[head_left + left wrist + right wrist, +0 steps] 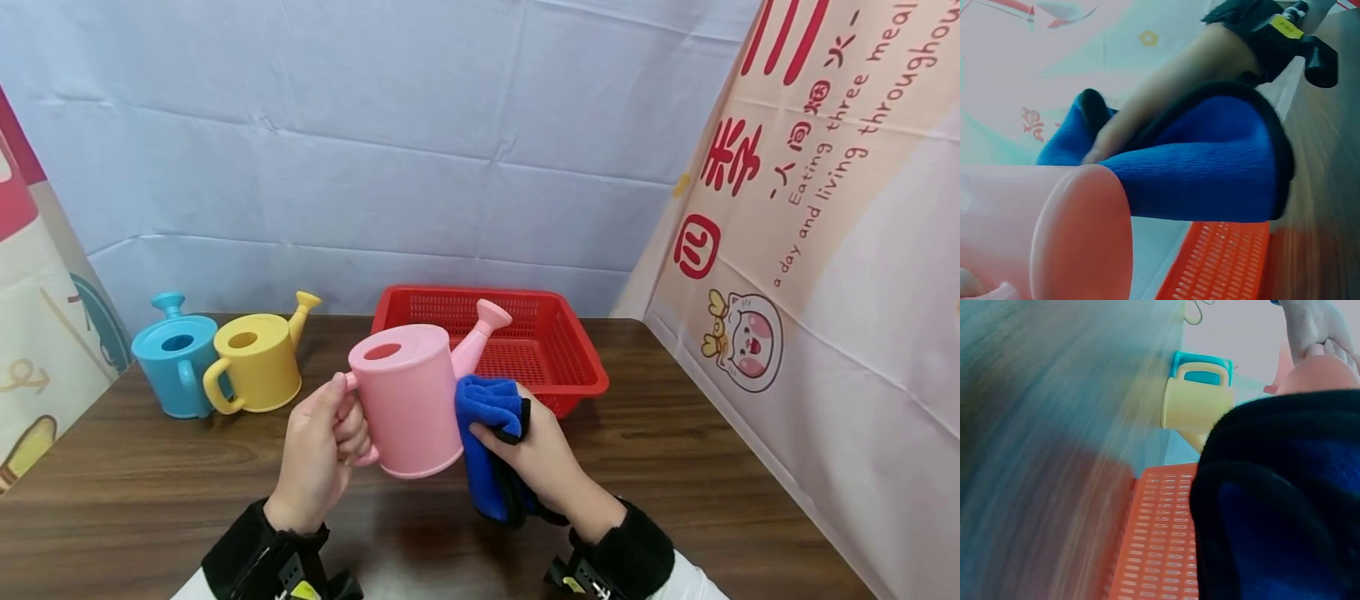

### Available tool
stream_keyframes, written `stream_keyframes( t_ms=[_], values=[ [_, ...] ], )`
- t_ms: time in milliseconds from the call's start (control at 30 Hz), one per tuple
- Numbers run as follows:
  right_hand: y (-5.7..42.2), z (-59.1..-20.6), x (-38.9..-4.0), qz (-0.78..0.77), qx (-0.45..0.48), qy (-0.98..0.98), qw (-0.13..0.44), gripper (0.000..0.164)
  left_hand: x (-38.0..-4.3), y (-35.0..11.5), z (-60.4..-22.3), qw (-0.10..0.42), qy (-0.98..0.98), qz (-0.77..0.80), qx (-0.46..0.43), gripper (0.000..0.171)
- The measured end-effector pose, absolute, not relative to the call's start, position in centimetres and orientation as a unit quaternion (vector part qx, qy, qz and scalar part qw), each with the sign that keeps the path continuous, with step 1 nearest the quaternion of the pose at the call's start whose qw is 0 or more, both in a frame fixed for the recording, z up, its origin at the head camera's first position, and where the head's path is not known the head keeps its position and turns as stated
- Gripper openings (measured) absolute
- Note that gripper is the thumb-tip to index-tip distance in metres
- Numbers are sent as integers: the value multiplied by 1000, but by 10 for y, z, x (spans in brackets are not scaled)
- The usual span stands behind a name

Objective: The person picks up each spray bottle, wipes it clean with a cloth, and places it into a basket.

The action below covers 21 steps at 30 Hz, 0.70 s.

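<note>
A pink watering can [408, 404] is held up above the table, its spout pointing right. My left hand [318, 446] grips it by the handle, fingers curled round. On the can's right side, below the spout, lies a blue cloth [483, 467] with black edging, which my right hand [543, 454] holds between thumb and fingers. The left wrist view shows the can's base and the cloth [1204, 181] beside it. In the right wrist view the cloth fills the lower right and hides most of the can.
Behind the pink can stands a red perforated basket [592, 367]. At the left back of the wooden table [697, 483] are a blue watering can [167, 371] and a yellow watering can [266, 371], side by side. A pale cloth backdrop [337, 150] hangs behind; printed cloth [840, 275] borders the right.
</note>
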State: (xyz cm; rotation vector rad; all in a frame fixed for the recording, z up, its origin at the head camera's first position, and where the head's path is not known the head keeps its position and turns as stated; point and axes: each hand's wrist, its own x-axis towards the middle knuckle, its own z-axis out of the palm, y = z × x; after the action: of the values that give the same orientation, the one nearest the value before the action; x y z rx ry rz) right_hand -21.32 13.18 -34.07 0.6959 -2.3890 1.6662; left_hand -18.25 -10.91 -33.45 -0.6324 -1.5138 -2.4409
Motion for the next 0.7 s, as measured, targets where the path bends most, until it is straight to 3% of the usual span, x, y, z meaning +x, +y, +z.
stream_keyframes(
  t_ms=[167,467,700],
  values=[
    [132,-343,-215,538,233,-808,63,44,-185,-113,-334,96,-514,-826,-209,42],
    [135,-336,-219,596,225,-762,115,50,-181,-101,-341,55,-562,-801,-197,40],
    [137,-336,-220,616,195,-759,80,54,-181,-98,-342,60,-575,-800,-164,41]
  ],
)
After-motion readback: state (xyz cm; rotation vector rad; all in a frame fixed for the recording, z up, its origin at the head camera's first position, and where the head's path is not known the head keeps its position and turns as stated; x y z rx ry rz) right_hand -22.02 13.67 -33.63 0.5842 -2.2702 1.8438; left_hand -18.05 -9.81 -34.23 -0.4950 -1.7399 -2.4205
